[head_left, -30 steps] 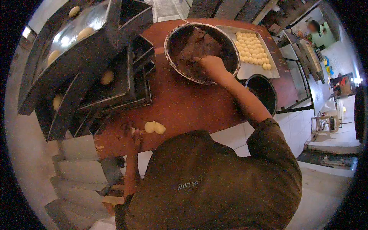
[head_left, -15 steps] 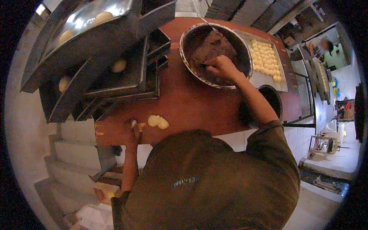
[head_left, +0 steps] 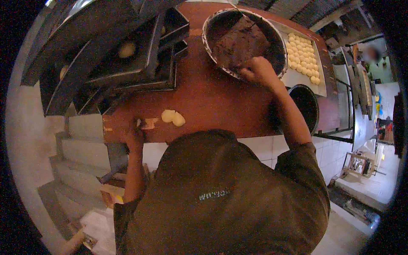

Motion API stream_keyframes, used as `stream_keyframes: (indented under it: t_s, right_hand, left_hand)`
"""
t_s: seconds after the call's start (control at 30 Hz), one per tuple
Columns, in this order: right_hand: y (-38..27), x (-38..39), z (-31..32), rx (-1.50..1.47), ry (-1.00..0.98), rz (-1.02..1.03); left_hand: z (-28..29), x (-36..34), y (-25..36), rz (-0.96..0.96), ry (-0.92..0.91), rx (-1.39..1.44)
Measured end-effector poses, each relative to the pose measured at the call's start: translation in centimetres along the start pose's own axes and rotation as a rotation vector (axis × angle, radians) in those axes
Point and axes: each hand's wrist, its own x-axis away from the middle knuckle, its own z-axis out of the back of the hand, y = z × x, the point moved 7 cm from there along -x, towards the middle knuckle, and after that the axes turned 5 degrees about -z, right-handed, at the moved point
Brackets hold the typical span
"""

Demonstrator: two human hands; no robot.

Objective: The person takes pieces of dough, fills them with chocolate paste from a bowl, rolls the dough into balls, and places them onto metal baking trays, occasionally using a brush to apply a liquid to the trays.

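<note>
My right hand (head_left: 258,70) has its fingers curled at the brown paste (head_left: 238,42) in a large white-rimmed bowl (head_left: 207,52), near the rim closest to me; whatever its fingertips hold is hidden. Low at the wooden table's (head_left: 216,106) left front, my left hand (head_left: 134,129) is closed around a small pale or shiny thing I cannot make out. Two flattened pale dough pieces (head_left: 172,117) lie to its right. A dark bucket (head_left: 308,110) sits beside my right forearm.
Stacked black trays (head_left: 144,63), some with dough balls, crowd the left. A tray of several dough balls (head_left: 318,88) lies behind the bowl at right. Concrete steps (head_left: 80,157) are left of the table. A person (head_left: 372,55) is at a far-right counter (head_left: 361,127).
The whole scene has shifted up and slightly right in view. My right hand has drawn back from the middle of the paste toward the bowl's near rim. My left hand stays low by the dough pieces.
</note>
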Motion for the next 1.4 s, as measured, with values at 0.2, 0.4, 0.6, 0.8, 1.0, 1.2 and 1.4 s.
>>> stream_keyframes:
  t_s: [0.2, 0.4, 0.6, 0.8, 1.0, 1.2, 1.4]
  right_hand:
    - [-0.7, 1.4, 1.3, -0.849, -0.329, -0.152]
    - [-8.2, 5.3, -2.1, -1.145, -0.261, -0.241]
    - [-22.0, 6.6, -3.0, -0.669, 0.227, 0.163]
    - [-23.4, 9.2, -3.0, -0.293, 0.232, 0.336]
    - [-10.4, 6.4, -1.3, 0.098, 0.034, -0.015]
    - [-8.4, -8.1, -0.1, 0.369, -0.253, 0.332]
    - [-4.3, -5.2, 4.5, 0.086, -0.36, 0.219]
  left_hand:
    - [4.8, 1.0, 6.5, -0.128, 0.066, -0.194]
    - [-0.4, 3.6, 3.7, -0.19, -0.07, 0.099]
    - [-5.1, 1.6, 15.3, 0.417, -0.394, 1.915]
    - [-1.7, 1.2, 17.9, 0.495, -0.352, 1.956]
    - [1.0, 0.6, 9.1, 0.255, 0.005, 1.901]
    - [-3.4, 2.2, 12.1, 0.498, -0.281, 1.716]
    - [-0.5, 5.7, 8.9, 0.509, -0.091, 1.795]
